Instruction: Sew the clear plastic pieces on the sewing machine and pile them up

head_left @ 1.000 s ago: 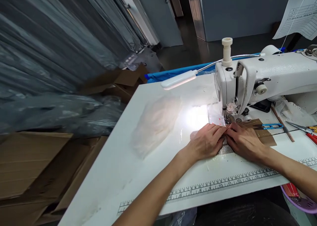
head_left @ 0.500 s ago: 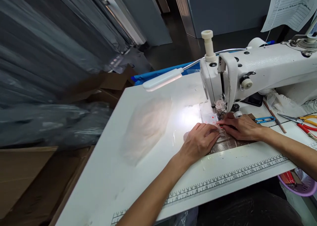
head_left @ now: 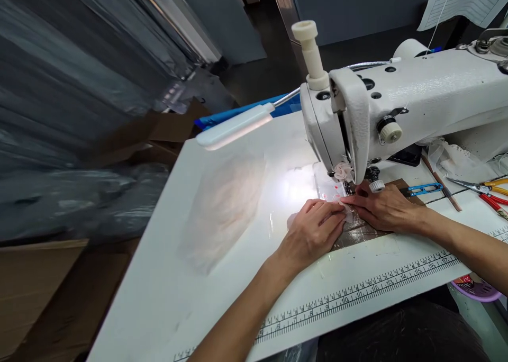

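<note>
A white sewing machine [head_left: 420, 94] stands at the right of the table. Just in front of its needle area, my left hand [head_left: 315, 227] presses on a small piece of sheer fabric [head_left: 347, 213], its fingers together. My right hand [head_left: 381, 206] pinches the same fabric from the right, its fingertips close to my left ones. A pale pink fabric flower [head_left: 343, 171] sits by the presser foot. Under the hands lies a brown plate [head_left: 357, 236]. Sheer pinkish fabric [head_left: 226, 206] lies on the table to the left.
A lamp [head_left: 235, 126] reaches over the white table [head_left: 143, 298]. Blue thread snips [head_left: 424, 189], scissors [head_left: 470, 184] and a brown stick [head_left: 442, 183] lie at the right. A printed ruler [head_left: 357, 297] runs along the front edge. Cardboard boxes [head_left: 174, 126] stand beyond the left edge.
The view has shifted closer to the machine, which appears larger and further left. Both hands keep nearly the same places on the fabric.
</note>
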A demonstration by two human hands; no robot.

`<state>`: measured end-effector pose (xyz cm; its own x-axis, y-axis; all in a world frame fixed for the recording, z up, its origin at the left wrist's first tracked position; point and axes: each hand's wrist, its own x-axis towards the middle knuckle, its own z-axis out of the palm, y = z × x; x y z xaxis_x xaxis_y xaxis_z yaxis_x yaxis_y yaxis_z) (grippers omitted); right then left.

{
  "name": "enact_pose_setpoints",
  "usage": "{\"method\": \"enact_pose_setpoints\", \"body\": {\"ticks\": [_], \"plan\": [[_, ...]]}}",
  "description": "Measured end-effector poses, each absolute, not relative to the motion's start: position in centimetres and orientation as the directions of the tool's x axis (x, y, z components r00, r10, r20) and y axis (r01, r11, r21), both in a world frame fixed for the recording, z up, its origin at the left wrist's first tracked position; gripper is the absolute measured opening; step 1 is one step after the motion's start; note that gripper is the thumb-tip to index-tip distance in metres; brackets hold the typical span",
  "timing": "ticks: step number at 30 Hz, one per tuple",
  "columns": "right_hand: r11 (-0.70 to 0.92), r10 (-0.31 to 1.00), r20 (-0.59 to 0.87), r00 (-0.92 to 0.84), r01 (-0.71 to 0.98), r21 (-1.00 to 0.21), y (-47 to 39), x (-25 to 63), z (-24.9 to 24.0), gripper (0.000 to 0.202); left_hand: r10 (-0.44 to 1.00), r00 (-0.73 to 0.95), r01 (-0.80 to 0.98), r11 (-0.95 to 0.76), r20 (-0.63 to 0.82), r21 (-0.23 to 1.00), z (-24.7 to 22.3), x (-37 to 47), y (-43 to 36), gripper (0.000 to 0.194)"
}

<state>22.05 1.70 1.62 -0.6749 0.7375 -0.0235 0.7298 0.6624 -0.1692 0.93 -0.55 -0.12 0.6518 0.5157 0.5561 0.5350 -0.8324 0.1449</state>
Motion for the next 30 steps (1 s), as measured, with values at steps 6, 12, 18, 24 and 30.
{"method": "enact_pose_setpoints", "body": {"ticks": [6,12,18,24,30], "plan": [[0.674,0.724,0.023,-0.689,0.701,-0.234,1.8,22.6,1.4,0.040,0.501,0.662,0.565,-0.822,0.557,0.068,0.2,1.1,-0.7,0.014],[0.718,0.693,0.115,-0.712,0.665,-0.206,1.8,22.9,1.2,0.037,0.448,0.651,0.520,-0.852,0.613,0.070,0.2,1.3,-0.6,0.013],[0.748,0.663,0.177,-0.727,0.647,-0.146,1.9,22.9,0.6,0.039,0.408,0.660,0.530,-0.848,0.630,-0.006,-0.1,1.3,-0.6,0.014],[0.701,0.708,0.164,-0.687,0.658,-0.275,1.8,23.1,0.7,0.039,0.412,0.696,0.544,-0.837,0.588,-0.057,0.0,1.1,-0.7,0.013],[0.524,0.823,0.195,-0.533,0.582,-0.621,1.4,23.6,1.3,0.034,0.423,0.714,0.522,-0.852,0.558,-0.023,0.3,0.9,-0.5,0.012]]}}
